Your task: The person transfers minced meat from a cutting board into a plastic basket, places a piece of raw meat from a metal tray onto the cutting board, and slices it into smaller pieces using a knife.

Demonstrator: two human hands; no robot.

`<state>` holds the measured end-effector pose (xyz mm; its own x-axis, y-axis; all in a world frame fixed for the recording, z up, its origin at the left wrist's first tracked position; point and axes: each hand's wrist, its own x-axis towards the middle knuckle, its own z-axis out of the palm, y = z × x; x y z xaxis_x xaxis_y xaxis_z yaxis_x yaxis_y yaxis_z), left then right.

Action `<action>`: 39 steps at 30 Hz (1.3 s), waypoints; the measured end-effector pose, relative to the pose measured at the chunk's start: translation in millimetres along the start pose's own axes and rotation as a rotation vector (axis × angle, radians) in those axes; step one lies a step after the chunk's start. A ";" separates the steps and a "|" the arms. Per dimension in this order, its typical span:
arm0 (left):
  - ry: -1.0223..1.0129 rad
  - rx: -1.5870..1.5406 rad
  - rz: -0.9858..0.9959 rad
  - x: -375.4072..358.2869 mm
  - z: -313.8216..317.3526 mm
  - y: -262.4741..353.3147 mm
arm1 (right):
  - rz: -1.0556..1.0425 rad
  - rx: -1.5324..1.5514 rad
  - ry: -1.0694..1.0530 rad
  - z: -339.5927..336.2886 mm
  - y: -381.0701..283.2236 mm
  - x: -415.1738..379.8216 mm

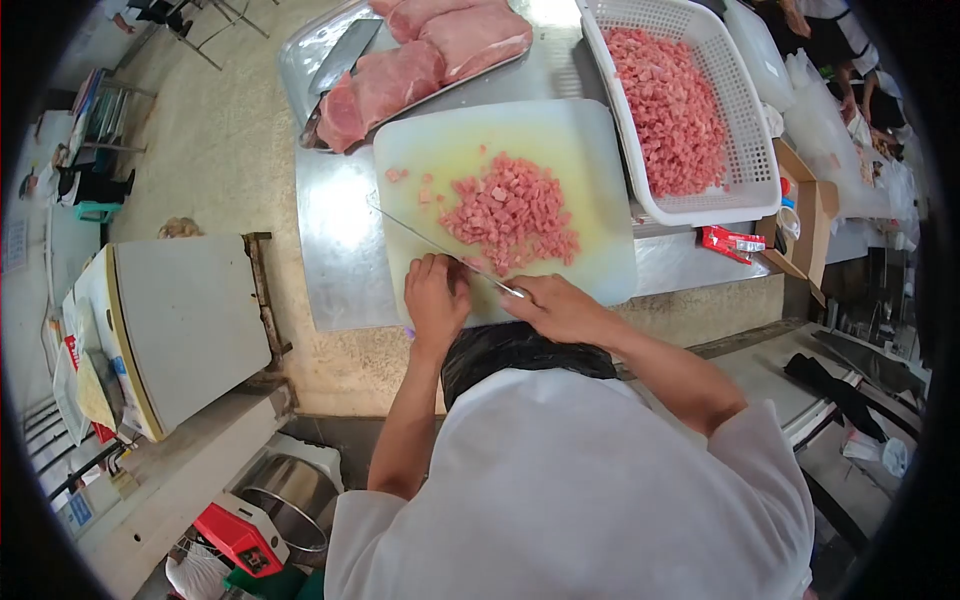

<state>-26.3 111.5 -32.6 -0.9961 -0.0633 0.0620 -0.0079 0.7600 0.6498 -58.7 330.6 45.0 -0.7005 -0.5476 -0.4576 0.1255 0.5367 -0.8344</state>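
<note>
My right hand (555, 308) grips a knife (428, 239) at its handle, with the thin blade slanting away to the far left over the white cutting board (590, 140). Close against the near side of the blade, my left hand (435, 300) rests on the board with its fingers curled; what lies under them is hidden. Just beyond the knife is a heap of diced raw meat (510, 210), and a few loose cubes lie to its left.
Large raw meat pieces (400, 75) and a broad blade (345, 55) lie on a metal tray (292, 85) at the back left. At the right stands a white basket (745, 150) of diced meat, beside a cardboard box (825, 215) and a red packet (727, 243).
</note>
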 end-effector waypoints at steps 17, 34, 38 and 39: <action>0.008 -0.103 0.067 -4.1 -2.7 -8.7 | 0.050 0.131 -0.021 1.3 -28.9 33.8; 0.139 0.106 0.066 42.7 22.7 -7.1 | 0.176 0.196 -0.098 -33.2 -5.9 -12.1; 0.101 0.039 0.103 38.1 15.2 -11.6 | 0.114 0.100 -0.024 -11.1 16.2 31.5; 0.092 0.009 0.105 39.6 12.5 -11.8 | 0.165 0.129 -0.040 -17.5 7.6 30.0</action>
<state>-66.8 108.2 -47.4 -0.9791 -0.0421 0.1988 0.0945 0.7715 0.6292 -91.0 329.5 30.3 -0.6345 -0.4856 -0.6014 0.3272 0.5362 -0.7781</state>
